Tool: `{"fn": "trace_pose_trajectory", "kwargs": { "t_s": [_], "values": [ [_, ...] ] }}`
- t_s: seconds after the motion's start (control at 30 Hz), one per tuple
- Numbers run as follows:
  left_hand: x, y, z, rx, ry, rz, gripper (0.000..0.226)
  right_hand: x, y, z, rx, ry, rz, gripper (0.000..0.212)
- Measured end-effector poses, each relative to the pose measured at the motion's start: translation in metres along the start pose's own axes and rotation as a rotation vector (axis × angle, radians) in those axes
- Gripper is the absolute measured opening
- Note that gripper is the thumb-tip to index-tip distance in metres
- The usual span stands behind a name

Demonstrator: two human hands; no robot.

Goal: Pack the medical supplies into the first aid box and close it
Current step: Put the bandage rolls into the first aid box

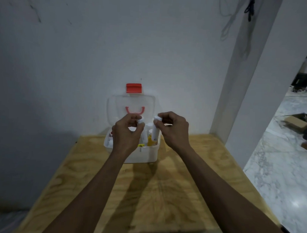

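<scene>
First aid box [141,153]: lid raised; white bottles pinched by left hand [127,131] and right hand [173,129].
Upright lowering into free gaps was judged advisable.

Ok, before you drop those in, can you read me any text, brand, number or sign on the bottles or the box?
No text reads in this view.
White bottle in the right hand: small mark low on its side, too blurred to read.
White bottle in the left hand: no print visible.
Yellow bottle in the first aid box: label blurred.
Open lid, red latch: no lettering visible.
</scene>
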State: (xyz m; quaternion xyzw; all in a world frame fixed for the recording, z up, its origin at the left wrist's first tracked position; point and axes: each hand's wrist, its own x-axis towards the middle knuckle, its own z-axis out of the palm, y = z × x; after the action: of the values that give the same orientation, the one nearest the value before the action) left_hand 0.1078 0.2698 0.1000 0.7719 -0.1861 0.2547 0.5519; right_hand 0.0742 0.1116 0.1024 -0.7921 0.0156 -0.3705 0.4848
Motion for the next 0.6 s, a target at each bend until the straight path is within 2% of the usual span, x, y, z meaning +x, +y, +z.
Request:
{"fn": "trace_pose_trajectory", "kwargs": {
  "t_s": [0.37,0.6],
  "values": [
    [-0.01,-0.03,0.02,-0.013,-0.133,-0.036,0.018,-0.009,0.03,0.008,-0.044,-0.08,0.014,0.018],
    [-0.013,-0.043,0.024,0.067,-0.238,-0.045,0.013,-0.015,0.043,0.011,-0.096,-0.134,0.049,0.017]
  ]
}}
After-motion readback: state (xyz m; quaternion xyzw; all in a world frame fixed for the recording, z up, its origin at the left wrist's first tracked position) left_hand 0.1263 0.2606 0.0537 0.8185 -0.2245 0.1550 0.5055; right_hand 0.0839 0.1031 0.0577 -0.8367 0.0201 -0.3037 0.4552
